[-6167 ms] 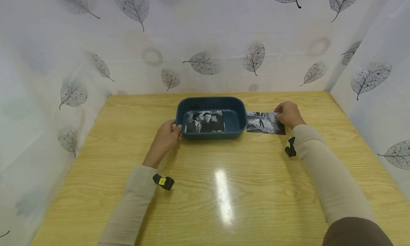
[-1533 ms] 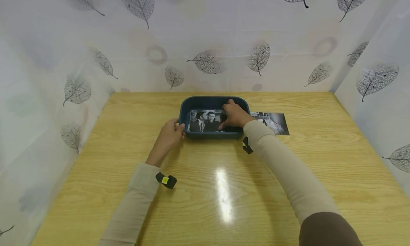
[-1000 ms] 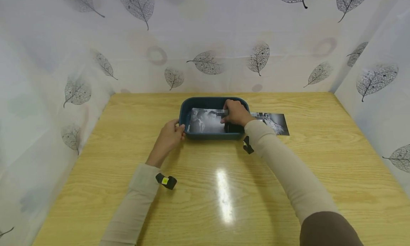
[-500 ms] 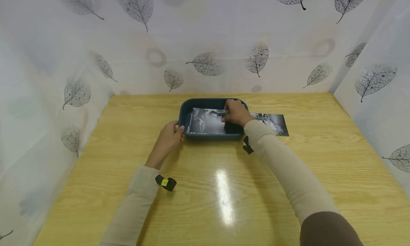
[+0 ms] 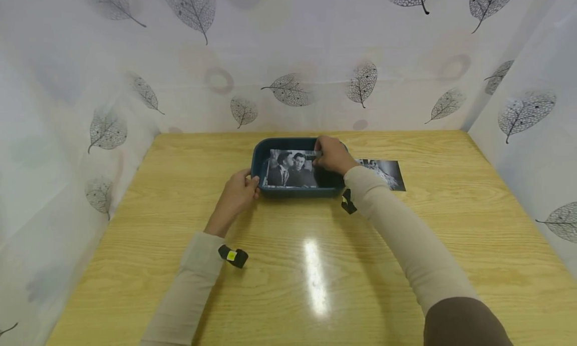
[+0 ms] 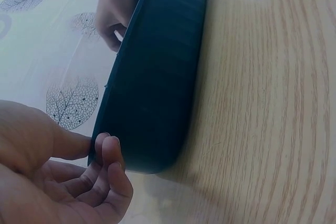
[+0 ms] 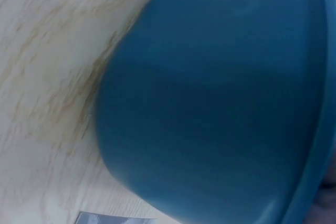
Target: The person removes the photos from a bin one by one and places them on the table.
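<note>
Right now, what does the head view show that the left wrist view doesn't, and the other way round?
Only the head view shows the black-and-white photo tilted up inside the tray, pinched at its far right corner by the right hand, plus a second photo flat on the table to the tray's right. Only the left wrist view shows the tray's outer side wall up close. Both show the blue tray and the left hand touching its left end.
</note>
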A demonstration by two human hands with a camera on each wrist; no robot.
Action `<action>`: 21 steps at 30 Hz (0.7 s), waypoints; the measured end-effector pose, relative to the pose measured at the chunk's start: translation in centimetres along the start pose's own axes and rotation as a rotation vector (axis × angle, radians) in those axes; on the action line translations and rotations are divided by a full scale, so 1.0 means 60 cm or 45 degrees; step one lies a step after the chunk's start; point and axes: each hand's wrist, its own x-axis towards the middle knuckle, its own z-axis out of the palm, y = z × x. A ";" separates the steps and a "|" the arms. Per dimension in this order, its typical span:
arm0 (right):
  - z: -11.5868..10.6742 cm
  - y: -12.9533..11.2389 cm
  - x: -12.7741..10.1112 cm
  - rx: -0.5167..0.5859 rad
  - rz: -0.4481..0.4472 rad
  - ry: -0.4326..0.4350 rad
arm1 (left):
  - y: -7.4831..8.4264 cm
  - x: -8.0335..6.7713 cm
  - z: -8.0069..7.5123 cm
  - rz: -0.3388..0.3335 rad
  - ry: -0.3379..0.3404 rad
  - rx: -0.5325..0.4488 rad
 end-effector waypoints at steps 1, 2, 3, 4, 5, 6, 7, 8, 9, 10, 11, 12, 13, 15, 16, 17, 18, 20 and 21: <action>-0.001 0.001 0.000 0.017 -0.012 0.004 | 0.000 0.000 0.000 0.002 0.000 0.003; -0.002 0.002 0.000 0.044 -0.025 0.004 | 0.000 0.000 0.001 0.004 0.001 0.005; -0.003 0.003 0.000 0.070 -0.034 0.002 | 0.000 0.000 0.001 0.004 0.001 0.009; -0.004 0.004 -0.001 0.111 -0.040 -0.001 | 0.000 0.000 0.001 0.005 0.000 0.010; -0.006 0.005 -0.002 0.144 -0.049 -0.003 | 0.000 0.000 0.001 0.005 0.001 0.014; -0.007 0.006 -0.002 0.183 -0.057 -0.007 | 0.000 0.000 0.001 0.005 -0.001 0.013; -0.009 0.007 -0.003 0.218 -0.063 -0.008 | -0.001 0.001 0.001 0.006 -0.001 0.012; -0.011 0.009 -0.004 0.255 -0.066 -0.007 | -0.001 0.001 0.001 0.006 -0.001 0.013; -0.012 0.010 -0.005 0.286 -0.069 -0.004 | -0.001 0.001 0.001 0.007 -0.001 0.013; -0.014 0.011 -0.005 0.324 -0.070 -0.001 | -0.001 0.001 0.001 0.008 0.000 0.012; -0.017 0.012 -0.006 0.353 -0.073 -0.001 | -0.001 0.000 0.000 0.010 0.000 0.013; -0.021 0.011 -0.007 0.388 -0.070 -0.001 | -0.001 0.001 0.000 0.013 0.001 0.017; -0.024 0.011 -0.008 0.413 -0.068 0.000 | -0.002 0.001 0.000 0.015 0.003 0.019; -0.035 0.010 -0.012 0.466 -0.056 -0.008 | -0.001 0.000 -0.001 0.022 0.000 0.024; -0.041 0.009 -0.014 0.480 -0.047 -0.009 | -0.001 0.001 -0.001 0.024 -0.001 0.024; -0.047 0.009 -0.016 0.483 -0.040 -0.007 | -0.001 0.001 -0.001 0.024 -0.001 0.025; -0.054 0.008 -0.017 0.480 -0.033 -0.005 | -0.002 0.002 -0.001 0.023 -0.001 0.023; -0.067 0.009 -0.019 0.470 -0.031 -0.005 | -0.002 0.001 0.000 0.017 -0.008 0.014; -0.073 0.010 -0.020 0.463 -0.030 -0.003 | -0.002 0.001 0.001 0.011 -0.009 0.008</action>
